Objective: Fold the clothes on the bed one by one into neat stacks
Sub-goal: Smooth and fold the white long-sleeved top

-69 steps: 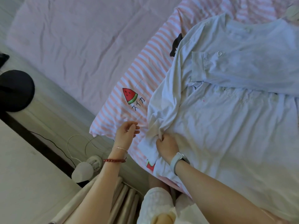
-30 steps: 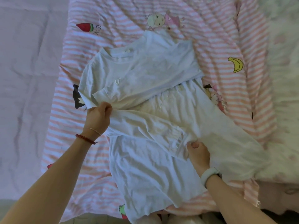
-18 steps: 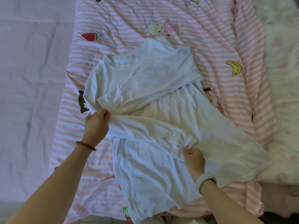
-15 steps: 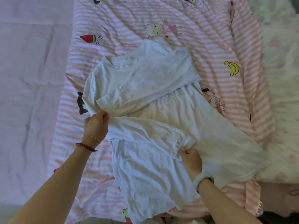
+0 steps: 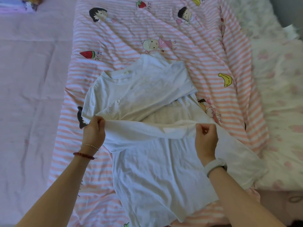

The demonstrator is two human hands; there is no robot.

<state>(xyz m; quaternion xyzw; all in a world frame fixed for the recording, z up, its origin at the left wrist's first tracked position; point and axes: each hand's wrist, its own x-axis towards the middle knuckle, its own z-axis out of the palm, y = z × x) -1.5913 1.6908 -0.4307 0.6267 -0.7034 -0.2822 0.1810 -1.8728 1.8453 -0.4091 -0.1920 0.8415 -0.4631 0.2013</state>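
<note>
Your left hand (image 5: 93,131), at centre left of the frame, has its fingers curled tight on one end of a raised fold in the white cotton T-shirt (image 5: 157,174), and your right hand (image 5: 205,136), at centre right, pinches the other end, so the fold runs taut between them. The shirt lies mid-frame on the pink-and-white striped cartoon-print sheet (image 5: 205,51), its collar end toward the top. A pale fluffy blanket (image 5: 278,95) fills the right edge.
</note>
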